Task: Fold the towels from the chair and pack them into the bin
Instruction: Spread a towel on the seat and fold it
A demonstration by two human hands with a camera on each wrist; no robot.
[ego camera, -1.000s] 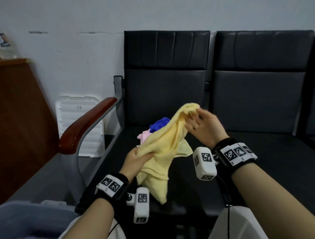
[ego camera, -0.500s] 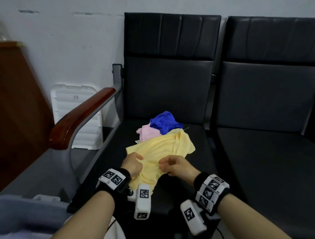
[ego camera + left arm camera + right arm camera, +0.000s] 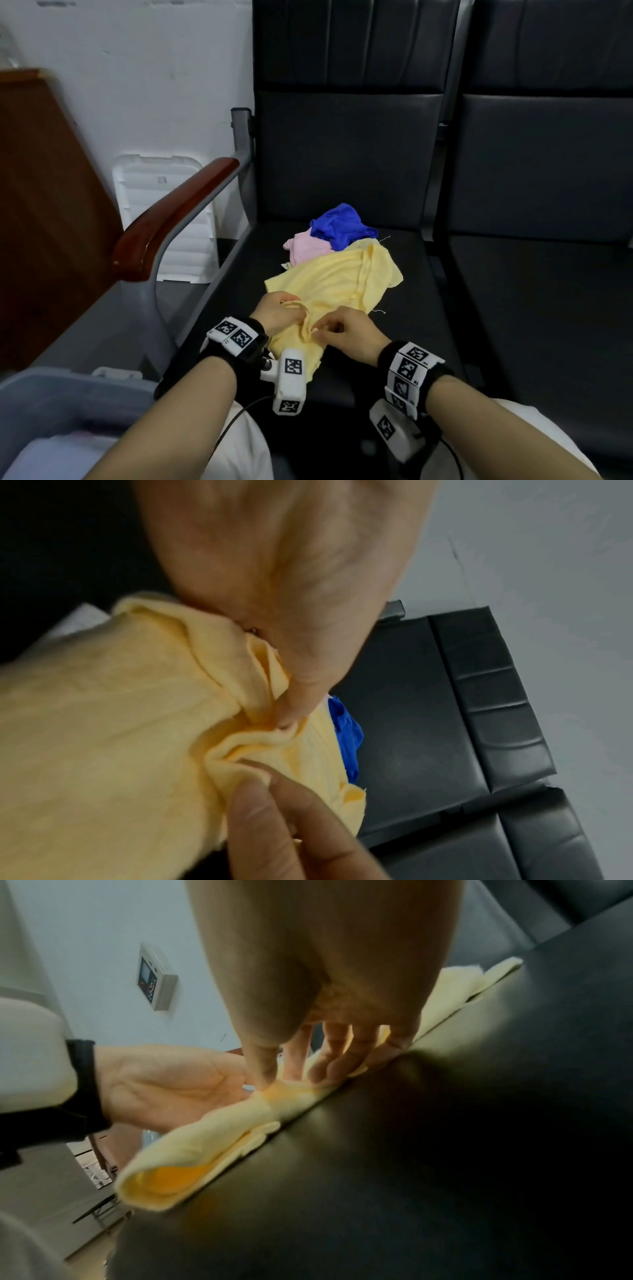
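Note:
A yellow towel [image 3: 337, 281] lies spread on the black chair seat [image 3: 404, 308], its near edge bunched between my hands. My left hand [image 3: 279, 310] pinches that near edge, seen close in the left wrist view with the yellow towel [image 3: 120, 737] under the thumb. My right hand [image 3: 346, 330] pinches the same bunched edge just to the right; the right wrist view shows its fingertips [image 3: 325, 1069] on the yellow towel [image 3: 212, 1139]. A pink towel [image 3: 305, 248] and a blue towel [image 3: 340, 228] lie crumpled behind the yellow one. The grey bin [image 3: 68, 394] sits at lower left.
A wooden armrest [image 3: 171, 219] on a grey metal frame borders the seat's left side. A second black seat [image 3: 548, 308] adjoins on the right. A white plastic panel [image 3: 164, 219] leans on the wall beyond the armrest, and a brown wooden panel [image 3: 44, 205] stands at far left.
The yellow towel, held up in the air a second ago, has come down flat on the seat. Both hands have moved close together at its near edge.

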